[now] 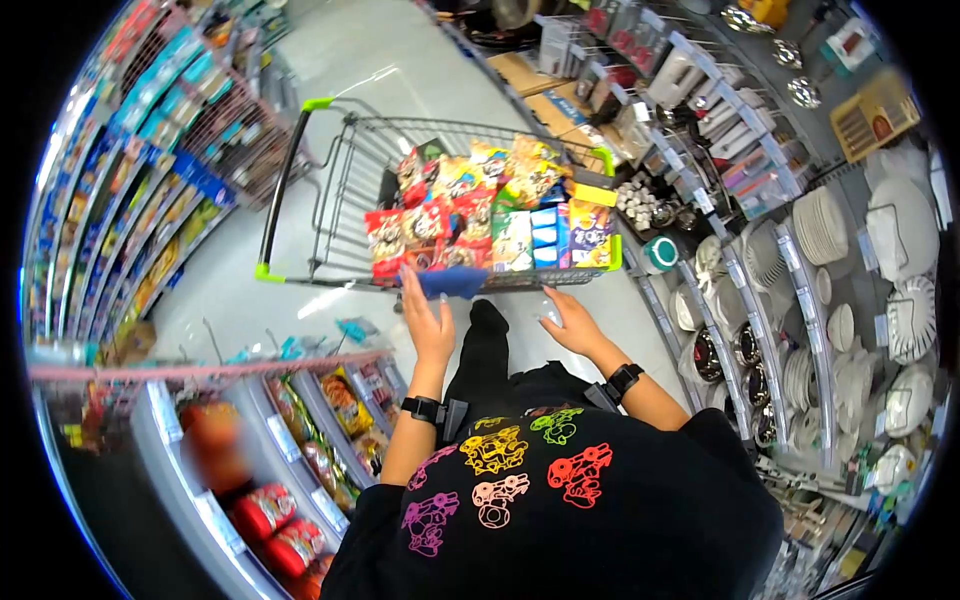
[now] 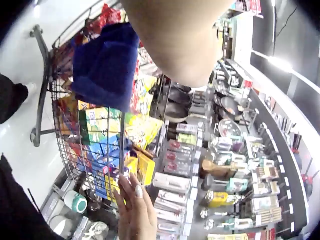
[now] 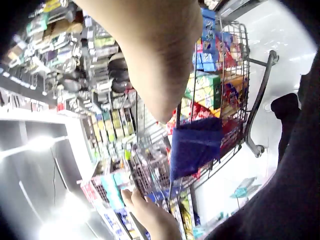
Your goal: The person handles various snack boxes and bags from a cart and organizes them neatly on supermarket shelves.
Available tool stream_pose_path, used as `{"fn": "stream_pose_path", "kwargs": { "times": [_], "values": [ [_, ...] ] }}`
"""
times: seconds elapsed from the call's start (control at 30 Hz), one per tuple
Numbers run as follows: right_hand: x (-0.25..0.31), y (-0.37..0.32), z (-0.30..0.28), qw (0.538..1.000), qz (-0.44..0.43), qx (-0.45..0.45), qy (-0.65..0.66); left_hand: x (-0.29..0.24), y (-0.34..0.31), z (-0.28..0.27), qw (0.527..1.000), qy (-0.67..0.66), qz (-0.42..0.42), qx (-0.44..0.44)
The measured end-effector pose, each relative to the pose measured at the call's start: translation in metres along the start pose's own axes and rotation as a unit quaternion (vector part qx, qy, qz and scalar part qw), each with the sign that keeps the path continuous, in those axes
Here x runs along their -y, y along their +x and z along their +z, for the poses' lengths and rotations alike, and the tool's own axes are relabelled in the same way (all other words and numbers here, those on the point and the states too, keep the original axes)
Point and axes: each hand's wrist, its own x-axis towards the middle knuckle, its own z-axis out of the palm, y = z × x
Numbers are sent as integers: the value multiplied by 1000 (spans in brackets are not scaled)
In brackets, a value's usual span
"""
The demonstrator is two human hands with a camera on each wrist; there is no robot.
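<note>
A wire shopping cart [image 1: 335,205] stands sideways in front of me, filled with snack bags [image 1: 470,215] and boxes [image 1: 513,240]. Over its near rim hangs a folded dark blue cloth [image 1: 455,281], which also shows in the left wrist view and right wrist view. My left hand [image 1: 430,325] is right beside the cloth's left end, fingers straight and pointing at the cart. Farther right, my right hand [image 1: 575,325] is held near the cart's near side below the boxes, thumb apart from the extended fingers. Nothing shows in either palm.
Shelves of plates [image 1: 825,225] and kitchenware line the right side. At lower left, a shelf unit [image 1: 275,420] with packaged food stands close to my left arm. Another packed shelf [image 1: 120,215] curves along the far left. Pale glossy floor [image 1: 355,50] runs beyond the cart.
</note>
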Motion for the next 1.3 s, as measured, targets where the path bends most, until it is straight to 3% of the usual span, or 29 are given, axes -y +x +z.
{"fn": "stream_pose_path", "kwargs": {
  "times": [0.1, 0.17, 0.27, 0.3, 0.33, 0.5, 0.53, 0.57, 0.6, 0.63, 0.67, 0.7, 0.73, 0.77, 0.8, 0.87, 0.9, 0.93, 1.0, 1.07, 1.13, 1.2, 1.27, 1.3],
  "values": [
    [-24, 5, -4, 993, 67, -89, 37, -2, 30, 41, 998, -46, -12, 50],
    [-35, 12, -9, 983, 113, -132, 62, 11, 43, 71, 986, -76, -64, 135],
    [-49, 28, -24, 971, 183, -140, 64, 21, 61, 113, 945, -126, -155, 260],
    [-63, 34, -24, 973, 157, -163, 47, 10, 76, 114, 910, -197, -187, 313],
    [-69, 41, -30, 968, 168, -177, 62, 24, 77, 135, 926, -116, -157, 324],
    [-120, 84, -40, 931, 218, -279, 88, 26, 108, 185, 865, -104, -213, 442],
    [-131, 89, -43, 922, 213, -313, 82, 37, 106, 207, 859, -174, -207, 436],
    [-139, 94, -51, 922, 244, -293, 60, 44, 101, 231, 891, -157, -163, 392],
    [-145, 102, -59, 920, 273, -278, 37, 35, 122, 235, 866, -187, -124, 448],
    [-143, 111, -69, 916, 276, -292, 17, 29, 132, 247, 840, -227, -140, 473],
    [-138, 118, -76, 909, 279, -308, 0, -3, 152, 233, 835, -181, -190, 483],
    [-139, 125, -79, 904, 287, -316, 10, 13, 139, 265, 857, -219, -142, 444],
    [-138, 130, -82, 906, 275, -323, 15, 3, 150, 271, 851, -233, -112, 457],
    [-136, 135, -88, 893, 338, -280, 98, 19, 143, 302, 831, -256, -99, 483],
    [-134, 141, -91, 876, 381, -257, 147, 9, 142, 305, 854, -239, -100, 450],
    [-154, 146, -82, 865, 360, -262, 231, 2, 151, 320, 848, -290, -26, 443],
    [-165, 147, -77, 867, 333, -254, 269, -15, 162, 312, 802, -389, -38, 452],
    [-162, 148, -80, 868, 345, -241, 264, -8, 157, 327, 811, -359, -2, 462],
    [-188, 149, -68, 868, 320, -257, 278, -10, 151, 336, 775, -402, -71, 482],
    [-180, 151, -77, 837, 286, -245, 398, -35, 167, 314, 742, -418, -141, 506],
    [-179, 156, -87, 819, 336, -231, 405, -30, 160, 327, 778, -418, -91, 459],
    [-198, 160, -85, 808, 362, -214, 413, -16, 151, 352, 780, -415, -106, 457],
    [-211, 163, -90, 827, 356, -155, 406, 7, 138, 378, 797, -395, -91, 447],
    [-217, 167, -95, 837, 349, -124, 403, -2, 138, 376, 789, -411, -139, 435]
  ]
}}
